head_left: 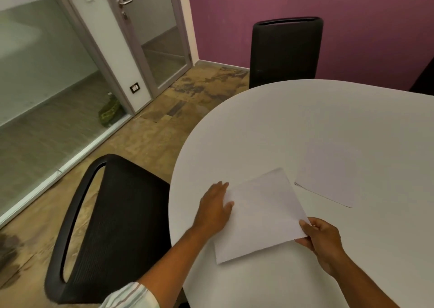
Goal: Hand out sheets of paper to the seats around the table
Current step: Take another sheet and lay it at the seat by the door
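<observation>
A white sheet of paper (260,216) lies tilted near the left edge of the round white table (305,124). My left hand (216,208) grips its left edge, thumb on top and fingers beneath. My right hand (323,241) pinches its right corner. To the right lies a thin stack of white sheets (328,181), flat on the table and untouched. A black mesh chair (110,225) stands at the table's left edge beside the held sheet. A second black chair (285,49) stands at the far side.
A purple wall (328,7) runs behind the far chair. Glass partitions and a glass door (162,33) close the room on the left. Mottled brown floor (164,120) lies between the chairs. A green object (109,111) sits behind the glass.
</observation>
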Demonstrator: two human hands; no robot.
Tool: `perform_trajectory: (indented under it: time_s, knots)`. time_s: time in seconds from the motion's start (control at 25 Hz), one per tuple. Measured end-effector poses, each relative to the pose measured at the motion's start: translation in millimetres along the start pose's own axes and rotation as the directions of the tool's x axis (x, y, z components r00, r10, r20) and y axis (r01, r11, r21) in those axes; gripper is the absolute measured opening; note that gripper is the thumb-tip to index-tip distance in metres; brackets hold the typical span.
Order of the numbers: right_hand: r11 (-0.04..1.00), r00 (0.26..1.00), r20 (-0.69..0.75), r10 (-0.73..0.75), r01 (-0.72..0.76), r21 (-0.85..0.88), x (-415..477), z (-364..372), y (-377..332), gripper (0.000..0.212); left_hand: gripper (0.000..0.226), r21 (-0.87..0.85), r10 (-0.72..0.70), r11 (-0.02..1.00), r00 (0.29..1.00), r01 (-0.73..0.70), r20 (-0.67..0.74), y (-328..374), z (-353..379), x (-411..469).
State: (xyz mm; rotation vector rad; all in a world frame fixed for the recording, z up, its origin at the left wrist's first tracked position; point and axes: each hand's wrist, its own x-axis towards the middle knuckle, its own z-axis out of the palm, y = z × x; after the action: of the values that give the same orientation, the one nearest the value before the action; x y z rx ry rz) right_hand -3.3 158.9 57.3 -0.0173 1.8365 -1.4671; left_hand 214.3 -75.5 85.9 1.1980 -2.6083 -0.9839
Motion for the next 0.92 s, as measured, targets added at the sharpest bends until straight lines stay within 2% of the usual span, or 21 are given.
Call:
perform_trajectory:
  time_s: [0.12, 0.28, 0.52, 0.64, 0.8, 0.92]
  knots:
    - [0.998, 0.998, -0.042, 0.038, -0.036, 0.051, 8.8, 27.4, 9.2, 0.01, 0.068, 0.105, -0.028, 0.994, 0.994, 0.016, 0.11, -18.5, 31.2, -20.6]
    - [0.998, 0.997, -0.068, 0.047, -0.045, 0.032, 26.5, 58.0, 16.0, 0.012, 0.075, 0.223, -0.149, 0.97, 0.963, 0.098, 0.226, -53.8, 56.4, -21.8]
    - [0.99, 0.994, -0.101, 0.035, -0.048, -0.129, 49.9, 76.2, 26.8, 0.01, 0.079, 0.358, -0.217, 0.931, 0.891, 0.066, 0.398, -84.5, 73.8, -16.0]
    - [0.955, 0.992, -0.111, -0.051, 0.016, -0.297, 56.8, 78.3, 31.1, 0.023, 0.079, 0.38, -0.207, 0.924, 0.892, 0.044, 0.4, -91.8, 77.7, -14.0]
    - [0.735, 0.954, -0.028, -0.3, 0.212, -0.644, 56.0, 74.8, 44.4, 0.05, 0.078, 0.401, -0.179, 0.916, 0.901, 0.007, 0.394, -94.7, 78.4, -10.8]
    - [0.531, 0.937, 0.111, -0.331, 0.282, -0.799, 45.3, 77.0, 47.4, 0.055, 0.078, 0.418, -0.165, 0.908, 0.91, -0.01, 0.381, -97.7, 83.0, -11.6]
